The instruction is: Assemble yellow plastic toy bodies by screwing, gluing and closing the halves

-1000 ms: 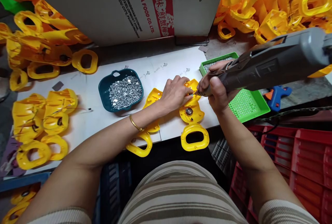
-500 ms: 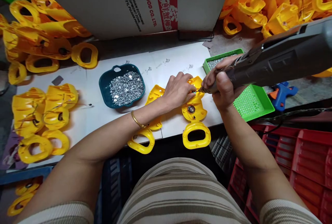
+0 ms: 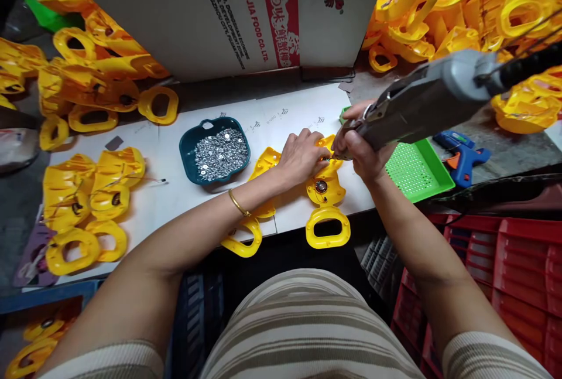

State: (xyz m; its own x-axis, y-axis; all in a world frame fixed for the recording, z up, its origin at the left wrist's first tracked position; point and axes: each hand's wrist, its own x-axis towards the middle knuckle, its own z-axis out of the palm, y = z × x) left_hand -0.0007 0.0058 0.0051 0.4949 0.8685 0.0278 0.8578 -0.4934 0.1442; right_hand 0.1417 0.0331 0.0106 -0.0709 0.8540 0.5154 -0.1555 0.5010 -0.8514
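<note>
A yellow plastic shell half (image 3: 336, 191) with a looped handle lies on the white-covered bench, a small round speaker set in it. My left hand (image 3: 304, 157) grips its upper part, fingertips bent down close to the tool's tip. My right hand (image 3: 369, 153) is wrapped around a grey electric screwdriver (image 3: 425, 103), which slants down to the shell; the tip is mostly hidden by my fingers. Partly under my left forearm is a second yellow shell half (image 3: 267, 159). A dark teal basin (image 3: 187, 159) full of small screws stands left of my hands.
Beside my right wrist sits a green perforated basket (image 3: 421, 171), with a blue glue gun (image 3: 468, 159) further right. Wired yellow shells (image 3: 70, 188) lie at left. A large carton (image 3: 219, 16) stands behind, with heaped yellow parts (image 3: 439, 10) to its right. Red crates (image 3: 522, 262) are below right.
The screwdriver's rear end has swung lower and toward me, its tip still at the shell. The whole view has shifted slightly. My left hand keeps its place on the shell.
</note>
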